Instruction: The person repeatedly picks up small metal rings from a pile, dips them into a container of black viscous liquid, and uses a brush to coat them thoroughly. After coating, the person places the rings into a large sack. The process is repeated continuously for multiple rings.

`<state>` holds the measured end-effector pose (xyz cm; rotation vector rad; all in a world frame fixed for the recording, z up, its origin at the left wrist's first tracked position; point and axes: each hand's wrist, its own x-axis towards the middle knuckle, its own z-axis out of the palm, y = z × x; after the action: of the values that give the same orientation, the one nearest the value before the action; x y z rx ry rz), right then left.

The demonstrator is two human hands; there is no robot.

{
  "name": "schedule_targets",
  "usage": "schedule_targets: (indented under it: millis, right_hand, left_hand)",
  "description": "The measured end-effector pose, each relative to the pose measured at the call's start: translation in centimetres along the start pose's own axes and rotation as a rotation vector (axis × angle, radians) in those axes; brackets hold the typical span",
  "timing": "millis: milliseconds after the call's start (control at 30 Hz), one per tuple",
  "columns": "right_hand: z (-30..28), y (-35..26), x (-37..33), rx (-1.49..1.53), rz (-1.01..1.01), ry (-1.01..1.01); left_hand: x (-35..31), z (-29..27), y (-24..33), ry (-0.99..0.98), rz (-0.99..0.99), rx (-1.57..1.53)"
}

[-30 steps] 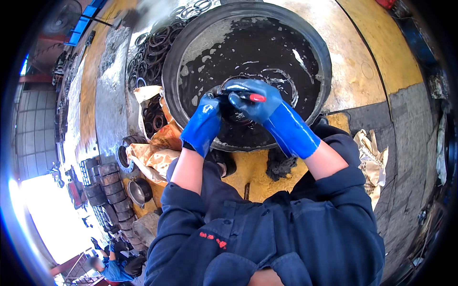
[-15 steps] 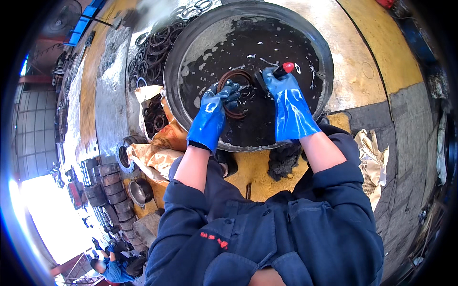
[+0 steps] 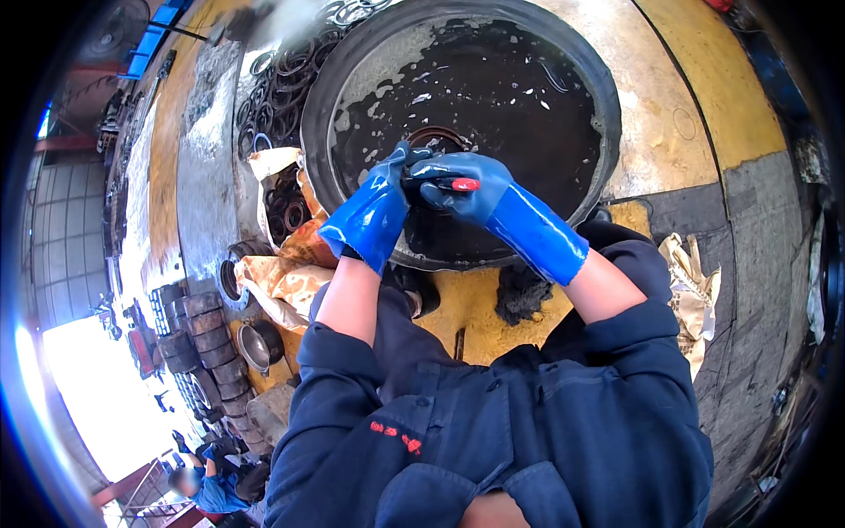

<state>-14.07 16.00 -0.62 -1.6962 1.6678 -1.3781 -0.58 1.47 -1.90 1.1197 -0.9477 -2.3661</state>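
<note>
A brown metal-looking ring (image 3: 437, 134) is held low over the dark liquid in a wide round basin (image 3: 319, 114). My left hand (image 3: 392, 180), in a blue rubber glove, is closed round the ring's near left side. My right hand (image 3: 475, 187), gloved the same way, grips a tool with a red-ended handle (image 3: 465, 184) against the ring. The tool's working end is hidden under my right hand; it looks like a brush, though its kind is not plain. Both hands meet over the near half of the basin, and the ring's lower part is covered by them.
Many dark rings (image 3: 280, 97) lie heaped left of the basin. A torn sack (image 3: 286, 286) with more rings stands nearer. Stacked dark cylindrical parts (image 3: 211, 339) and a metal bowl (image 3: 257, 346) are at left, a crumpled sack (image 3: 691, 290) at right. Another person (image 3: 216, 488) is far lower left.
My right hand has moved left from the basin's right side and brought the red-ended tool onto the ring. My left hand has shifted slightly, and the ring is now largely covered.
</note>
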Motion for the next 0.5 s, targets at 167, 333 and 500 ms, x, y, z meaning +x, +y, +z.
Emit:
schedule_targets:
  millis: [167, 333, 500]
  right_hand:
    - [-1.5, 0.0, -1.4, -0.066, 0.049, -0.231]
    - [-3.0, 0.0, -2.7, -0.141, 0.122, -0.311]
    - [-4.3, 0.7, -3.2, -0.459, 0.283, -0.354]
  left_hand:
    - [0.0, 0.0, -0.6, -0.059, -0.110, -0.075]
    - [1.3, -0.7, -1.0, -0.024, -0.171, -0.107]
    - [1.1, -0.2, -0.4, 0.047, -0.044, -0.046]
